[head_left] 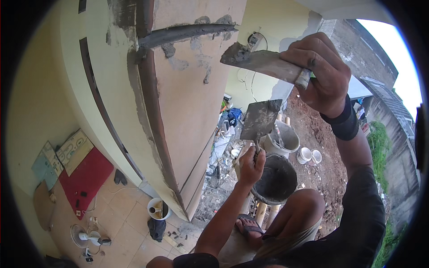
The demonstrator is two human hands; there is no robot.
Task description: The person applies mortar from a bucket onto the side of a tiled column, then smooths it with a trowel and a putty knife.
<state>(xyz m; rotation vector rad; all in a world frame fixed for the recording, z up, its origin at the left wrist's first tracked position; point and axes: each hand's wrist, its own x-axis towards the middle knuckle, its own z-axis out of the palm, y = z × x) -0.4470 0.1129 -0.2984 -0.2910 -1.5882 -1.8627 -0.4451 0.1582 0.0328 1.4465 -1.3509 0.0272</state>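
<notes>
- While I am operating remotely, R hand [319,73] is gripping a flat blade [272,65], which is carrying mortar [237,52] nr the column [192,98] (contact: can't tell).
- L hand [251,167] is clasping a sq. trowel [259,123] by its handle [257,146]; in my view, it is showing above a dark bucket [291,169].

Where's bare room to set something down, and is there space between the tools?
Tiled floor between the red sheet and white bucket has a bare patch. A gap shows between the flat blade in the right hand and the square plate in the left hand, depth unclear. Crowded: littered ground left of the black bucket.
</notes>
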